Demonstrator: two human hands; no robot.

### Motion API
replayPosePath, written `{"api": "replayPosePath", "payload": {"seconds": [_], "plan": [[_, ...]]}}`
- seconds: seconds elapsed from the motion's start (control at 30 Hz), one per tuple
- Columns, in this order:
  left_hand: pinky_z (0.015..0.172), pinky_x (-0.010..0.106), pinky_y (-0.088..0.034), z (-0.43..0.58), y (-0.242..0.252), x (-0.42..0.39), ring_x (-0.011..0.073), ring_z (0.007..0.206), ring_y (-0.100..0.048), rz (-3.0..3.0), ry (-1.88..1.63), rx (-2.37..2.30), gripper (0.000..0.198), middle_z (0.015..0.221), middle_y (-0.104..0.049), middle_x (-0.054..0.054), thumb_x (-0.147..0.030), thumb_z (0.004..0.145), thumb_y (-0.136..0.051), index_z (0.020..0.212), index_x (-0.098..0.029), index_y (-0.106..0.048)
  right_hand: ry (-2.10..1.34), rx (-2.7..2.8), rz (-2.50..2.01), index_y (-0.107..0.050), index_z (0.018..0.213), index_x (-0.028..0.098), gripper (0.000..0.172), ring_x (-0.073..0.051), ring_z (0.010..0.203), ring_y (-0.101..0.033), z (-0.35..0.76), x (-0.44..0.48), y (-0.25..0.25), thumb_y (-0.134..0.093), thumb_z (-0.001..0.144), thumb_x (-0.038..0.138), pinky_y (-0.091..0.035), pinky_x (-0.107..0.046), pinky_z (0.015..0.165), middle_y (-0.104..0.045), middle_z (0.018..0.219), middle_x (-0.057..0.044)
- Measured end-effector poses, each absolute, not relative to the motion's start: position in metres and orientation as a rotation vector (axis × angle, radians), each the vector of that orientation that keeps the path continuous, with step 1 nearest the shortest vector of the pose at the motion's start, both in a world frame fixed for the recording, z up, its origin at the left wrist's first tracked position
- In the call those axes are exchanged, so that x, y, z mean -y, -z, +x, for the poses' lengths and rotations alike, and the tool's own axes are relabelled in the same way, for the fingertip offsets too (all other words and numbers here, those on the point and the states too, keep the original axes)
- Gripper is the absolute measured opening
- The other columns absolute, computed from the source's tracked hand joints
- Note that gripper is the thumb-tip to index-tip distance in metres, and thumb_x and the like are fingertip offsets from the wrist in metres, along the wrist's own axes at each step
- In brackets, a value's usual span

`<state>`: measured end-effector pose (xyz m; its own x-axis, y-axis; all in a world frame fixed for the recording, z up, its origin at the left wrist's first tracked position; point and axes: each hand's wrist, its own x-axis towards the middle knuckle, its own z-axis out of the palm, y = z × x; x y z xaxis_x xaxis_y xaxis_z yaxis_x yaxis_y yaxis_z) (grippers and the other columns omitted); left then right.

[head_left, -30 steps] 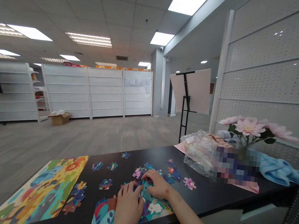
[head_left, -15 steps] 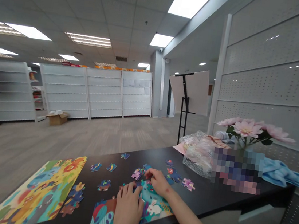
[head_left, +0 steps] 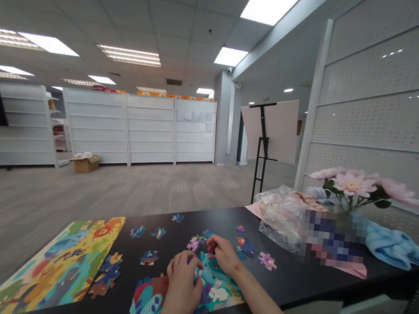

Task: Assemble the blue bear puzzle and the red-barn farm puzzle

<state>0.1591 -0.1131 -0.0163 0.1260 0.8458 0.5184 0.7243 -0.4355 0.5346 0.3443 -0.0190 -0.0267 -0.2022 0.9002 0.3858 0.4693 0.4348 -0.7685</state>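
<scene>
A partly assembled jigsaw puzzle (head_left: 218, 293), teal with a white rabbit on it, lies at the table's near edge. My left hand (head_left: 183, 283) rests on its middle, fingers bent and a little apart, thumb to the right; what lies beneath the palm is hidden. At the puzzle's upper edge is my right hand (head_left: 224, 256), its fingers curled inward; whatever they hold is out of sight. Just left of those fingers sits a purple puzzle piece (head_left: 194, 243). Beyond the right hand lie joined dark-blue pieces (head_left: 247, 246) and a pink piece (head_left: 267, 261).
On the left lies a yellow animal picture board (head_left: 59, 266), with a group of joined pieces (head_left: 107, 275) beside it. Loose pieces (head_left: 149, 258) are scattered over the black table (head_left: 306, 272). Clear plastic wrapping (head_left: 282, 218), pink flowers (head_left: 356, 184) and a blue cloth (head_left: 394, 246) occupy the right side.
The whole view has shifted slightly, so things sit a little further right. My left hand's fingers look more bent and raised; my right hand stays at the puzzle's upper edge.
</scene>
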Motion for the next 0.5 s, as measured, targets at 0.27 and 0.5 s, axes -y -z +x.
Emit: {"api": "replayPosePath", "payload": {"seconds": [0.27, 0.5], "plan": [[0.083, 0.033, -0.046, 0.037, -0.035, 0.069, 0.0208, 0.091, -0.055, 1.751, -1.694, -1.594, 0.018, 0.099, -0.054, 0.005, -0.031, 0.089, -0.038, 0.098, -0.022, -0.05, -0.631, 1.909, -1.201, -0.062, 0.085, 0.022, 0.036, -0.016, 0.071, -0.062, 0.344, 0.02, 0.022, -0.034, 0.064, 0.011, -0.045, -0.025, 0.07, -0.067, 0.073, 0.001], [0.079, 0.032, -0.048, -0.018, -0.036, 0.014, 0.0264, 0.091, -0.063, 2.097, -0.304, -1.559, 0.06, 0.097, -0.069, 0.001, -0.021, 0.04, -0.086, 0.098, -0.024, -0.071, -0.597, 1.98, -1.227, -0.06, 0.087, 0.021, 0.034, -0.017, 0.071, -0.062, 0.343, 0.017, 0.022, -0.033, 0.069, 0.012, -0.044, -0.028, 0.07, -0.066, 0.073, 0.0]]}}
